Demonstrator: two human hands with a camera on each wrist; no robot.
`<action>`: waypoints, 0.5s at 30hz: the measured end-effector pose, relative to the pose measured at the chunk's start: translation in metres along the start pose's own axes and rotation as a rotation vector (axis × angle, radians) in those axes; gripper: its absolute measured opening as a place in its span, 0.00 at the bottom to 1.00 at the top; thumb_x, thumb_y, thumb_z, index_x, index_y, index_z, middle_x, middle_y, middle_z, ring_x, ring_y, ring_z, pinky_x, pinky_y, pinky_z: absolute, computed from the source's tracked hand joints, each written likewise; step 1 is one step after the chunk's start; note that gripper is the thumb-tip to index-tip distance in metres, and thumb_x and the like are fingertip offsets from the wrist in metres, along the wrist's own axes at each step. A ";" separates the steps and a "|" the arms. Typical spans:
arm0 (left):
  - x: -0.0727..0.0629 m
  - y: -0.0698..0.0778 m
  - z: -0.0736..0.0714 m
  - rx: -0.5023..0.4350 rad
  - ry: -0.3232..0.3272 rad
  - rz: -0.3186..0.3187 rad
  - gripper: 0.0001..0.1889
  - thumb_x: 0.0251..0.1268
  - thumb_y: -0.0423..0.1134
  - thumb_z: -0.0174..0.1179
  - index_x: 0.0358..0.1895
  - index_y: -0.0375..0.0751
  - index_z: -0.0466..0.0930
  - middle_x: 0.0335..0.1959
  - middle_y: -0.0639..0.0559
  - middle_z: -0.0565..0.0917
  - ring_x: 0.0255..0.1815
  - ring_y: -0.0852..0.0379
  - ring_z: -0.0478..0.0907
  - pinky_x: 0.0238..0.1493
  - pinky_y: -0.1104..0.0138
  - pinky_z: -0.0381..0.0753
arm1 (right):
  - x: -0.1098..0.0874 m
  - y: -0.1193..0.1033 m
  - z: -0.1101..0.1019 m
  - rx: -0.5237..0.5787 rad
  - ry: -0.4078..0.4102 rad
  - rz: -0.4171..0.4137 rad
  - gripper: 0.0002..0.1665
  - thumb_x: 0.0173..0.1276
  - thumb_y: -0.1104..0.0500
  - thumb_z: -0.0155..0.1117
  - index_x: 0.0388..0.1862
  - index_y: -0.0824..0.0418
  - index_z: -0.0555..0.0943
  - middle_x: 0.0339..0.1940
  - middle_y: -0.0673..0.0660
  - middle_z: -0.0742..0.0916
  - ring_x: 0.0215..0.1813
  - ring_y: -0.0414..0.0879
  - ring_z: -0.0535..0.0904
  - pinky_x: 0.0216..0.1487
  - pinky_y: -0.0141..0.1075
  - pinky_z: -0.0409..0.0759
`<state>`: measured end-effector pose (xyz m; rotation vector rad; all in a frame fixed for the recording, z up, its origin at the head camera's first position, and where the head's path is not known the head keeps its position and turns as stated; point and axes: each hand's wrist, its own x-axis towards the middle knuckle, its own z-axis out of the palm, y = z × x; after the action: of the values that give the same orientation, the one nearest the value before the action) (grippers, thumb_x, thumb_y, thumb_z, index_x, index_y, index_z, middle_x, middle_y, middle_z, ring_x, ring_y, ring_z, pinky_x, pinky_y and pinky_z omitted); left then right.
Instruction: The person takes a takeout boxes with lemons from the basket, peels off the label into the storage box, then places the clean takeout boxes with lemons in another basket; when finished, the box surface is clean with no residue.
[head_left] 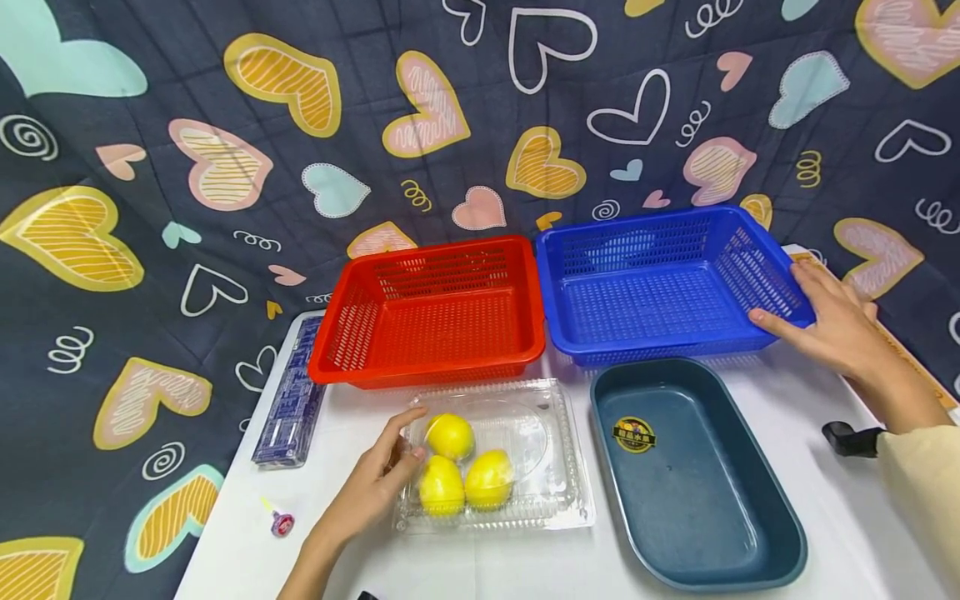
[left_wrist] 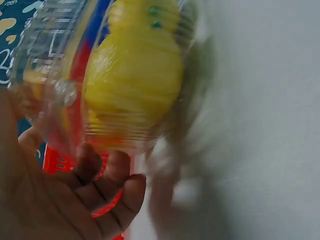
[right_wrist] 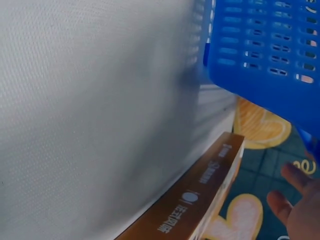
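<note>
A clear plastic clamshell container (head_left: 555,467) lies at the front of the white table (head_left: 825,400) with three yellow lemons (head_left: 450,437) inside. My left hand (head_left: 397,454) grips its left edge, thumb on the lid and fingers (left_wrist: 117,170) curled under the rim; the left wrist view shows a lemon (left_wrist: 135,75) through the plastic, blurred. My right hand (head_left: 795,304) rests with straight fingers on the front right corner of the empty blue basket (head_left: 660,350). The right wrist view shows that basket (right_wrist: 270,55) from below, with fingertips (right_wrist: 295,200) beside it.
An empty red basket (head_left: 427,367) stands left of the blue one. An empty dark teal tray (head_left: 690,492) lies at the front right. A blue box (head_left: 288,400) and a small pink sweet (head_left: 282,523) lie at the table's left edge, and a brown box (right_wrist: 200,200) along the right edge.
</note>
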<state>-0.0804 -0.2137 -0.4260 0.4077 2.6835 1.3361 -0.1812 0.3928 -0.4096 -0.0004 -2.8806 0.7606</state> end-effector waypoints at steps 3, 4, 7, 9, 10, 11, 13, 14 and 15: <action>0.001 -0.002 -0.004 -0.059 -0.029 0.014 0.27 0.75 0.40 0.57 0.74 0.56 0.65 0.28 0.52 0.70 0.25 0.66 0.66 0.27 0.70 0.71 | 0.000 0.000 0.000 0.028 -0.009 -0.001 0.59 0.70 0.38 0.61 0.84 0.65 0.43 0.86 0.67 0.47 0.84 0.70 0.36 0.61 0.83 0.40; 0.001 -0.002 -0.006 -0.083 -0.038 0.019 0.27 0.75 0.40 0.58 0.74 0.54 0.66 0.28 0.51 0.70 0.25 0.66 0.67 0.28 0.70 0.72 | 0.001 -0.001 0.000 0.033 -0.014 0.000 0.59 0.70 0.38 0.61 0.84 0.65 0.43 0.86 0.67 0.46 0.85 0.70 0.36 0.61 0.83 0.39; 0.002 -0.002 -0.008 -0.167 -0.064 0.022 0.28 0.74 0.37 0.59 0.74 0.47 0.66 0.30 0.48 0.72 0.25 0.65 0.71 0.31 0.69 0.77 | 0.002 0.000 -0.002 0.036 -0.036 -0.002 0.59 0.70 0.38 0.60 0.84 0.65 0.42 0.85 0.68 0.46 0.84 0.71 0.36 0.61 0.84 0.39; 0.002 -0.002 -0.009 -0.202 -0.078 0.007 0.28 0.73 0.37 0.60 0.74 0.46 0.66 0.31 0.48 0.74 0.26 0.64 0.73 0.33 0.68 0.78 | 0.003 0.001 -0.003 0.026 -0.054 -0.003 0.59 0.70 0.38 0.60 0.84 0.65 0.41 0.85 0.70 0.47 0.83 0.74 0.36 0.61 0.82 0.40; 0.002 -0.001 -0.010 -0.215 -0.081 -0.003 0.28 0.73 0.37 0.60 0.74 0.46 0.66 0.31 0.47 0.75 0.26 0.63 0.73 0.33 0.68 0.79 | 0.003 0.001 -0.004 0.023 -0.063 -0.004 0.60 0.71 0.38 0.59 0.84 0.65 0.41 0.85 0.70 0.46 0.83 0.75 0.36 0.60 0.82 0.40; 0.002 -0.001 -0.010 -0.225 -0.082 -0.011 0.28 0.73 0.37 0.60 0.74 0.45 0.66 0.31 0.47 0.75 0.26 0.63 0.73 0.33 0.68 0.79 | 0.004 0.001 -0.005 0.021 -0.072 -0.004 0.60 0.71 0.37 0.59 0.84 0.65 0.40 0.85 0.70 0.46 0.83 0.75 0.35 0.61 0.82 0.40; 0.002 0.000 -0.010 -0.241 -0.080 -0.029 0.29 0.72 0.37 0.61 0.74 0.45 0.67 0.31 0.47 0.76 0.26 0.62 0.74 0.33 0.68 0.78 | 0.004 0.002 -0.005 0.022 -0.089 0.001 0.60 0.71 0.37 0.58 0.84 0.65 0.38 0.85 0.70 0.45 0.83 0.74 0.33 0.63 0.83 0.38; 0.003 0.000 -0.011 -0.247 -0.078 -0.037 0.28 0.72 0.36 0.61 0.74 0.46 0.67 0.32 0.47 0.76 0.25 0.62 0.74 0.32 0.68 0.78 | 0.004 0.002 -0.006 0.023 -0.096 0.004 0.60 0.71 0.37 0.58 0.84 0.64 0.37 0.85 0.70 0.44 0.83 0.73 0.32 0.64 0.83 0.37; 0.003 0.000 -0.011 -0.254 -0.074 -0.042 0.28 0.72 0.36 0.61 0.73 0.47 0.68 0.32 0.47 0.76 0.24 0.62 0.74 0.30 0.68 0.79 | 0.003 0.002 -0.006 0.024 -0.105 0.008 0.60 0.72 0.37 0.57 0.84 0.64 0.37 0.85 0.70 0.43 0.83 0.73 0.31 0.65 0.83 0.35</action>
<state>-0.0851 -0.2208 -0.4193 0.3621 2.4088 1.5893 -0.1836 0.3974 -0.4047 0.0316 -2.9710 0.8209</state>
